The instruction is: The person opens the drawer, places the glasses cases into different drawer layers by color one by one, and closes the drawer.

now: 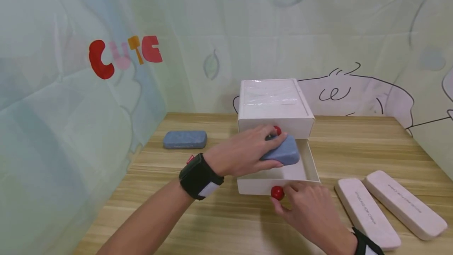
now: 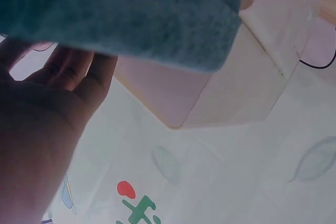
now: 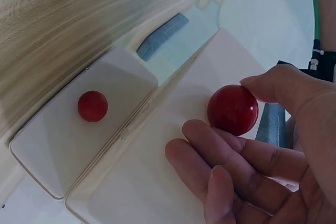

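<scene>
My left hand (image 1: 240,148) grips a blue glasses case (image 1: 286,152) over the pulled-out lower drawer (image 1: 311,160) of a white drawer box (image 1: 274,97). In the left wrist view, the glasses case (image 2: 136,19) covers part of the fingers. At the drawer's front, my right hand (image 1: 315,206) pinches its round red knob (image 1: 277,193). The right wrist view shows thumb and index finger on opposite sides of that knob (image 3: 232,109). The upper drawer stays closed, its red knob (image 1: 277,130) partly behind the left hand.
Another blue case (image 1: 185,139) lies to the left on the wooden table (image 1: 212,215). Two pale pinkish cases, one nearer (image 1: 368,211) and one farther right (image 1: 405,204), lie on the right. A printed curtain (image 1: 198,50) hangs behind the box and along the left side.
</scene>
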Motion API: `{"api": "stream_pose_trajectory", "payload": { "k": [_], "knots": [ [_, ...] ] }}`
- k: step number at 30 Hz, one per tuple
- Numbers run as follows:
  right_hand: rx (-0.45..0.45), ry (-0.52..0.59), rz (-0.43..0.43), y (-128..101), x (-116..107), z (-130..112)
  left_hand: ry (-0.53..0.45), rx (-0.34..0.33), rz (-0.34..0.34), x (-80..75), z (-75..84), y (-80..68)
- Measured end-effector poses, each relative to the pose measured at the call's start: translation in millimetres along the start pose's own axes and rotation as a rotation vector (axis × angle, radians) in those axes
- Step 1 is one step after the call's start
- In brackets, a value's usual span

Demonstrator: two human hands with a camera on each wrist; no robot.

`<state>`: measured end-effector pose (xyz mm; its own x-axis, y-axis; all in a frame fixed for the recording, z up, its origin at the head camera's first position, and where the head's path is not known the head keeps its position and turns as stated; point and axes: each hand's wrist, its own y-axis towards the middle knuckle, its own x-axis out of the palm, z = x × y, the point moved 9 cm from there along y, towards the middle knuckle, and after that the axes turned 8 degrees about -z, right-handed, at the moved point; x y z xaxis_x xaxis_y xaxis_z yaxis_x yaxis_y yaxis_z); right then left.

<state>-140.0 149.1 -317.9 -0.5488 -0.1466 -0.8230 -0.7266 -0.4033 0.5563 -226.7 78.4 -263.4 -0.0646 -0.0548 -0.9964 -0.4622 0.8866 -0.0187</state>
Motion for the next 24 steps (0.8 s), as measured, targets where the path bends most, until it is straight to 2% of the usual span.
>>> {"api": "stream_pose_trajectory", "payload": {
  "k": [10,17,24],
  "knots": [
    [0.001,-0.005,-0.01,0,0,-2,-0.05,0.002,-0.045,2.0,2.4,12.1],
    [0.001,-0.008,0.005,-1,0,-3,-0.02,-0.023,-0.108,9.3,3.6,22.1],
    [0.03,-0.009,-0.039,0,1,-2,0.028,-0.027,-0.125,13.8,9.5,27.1]
  ]
}}
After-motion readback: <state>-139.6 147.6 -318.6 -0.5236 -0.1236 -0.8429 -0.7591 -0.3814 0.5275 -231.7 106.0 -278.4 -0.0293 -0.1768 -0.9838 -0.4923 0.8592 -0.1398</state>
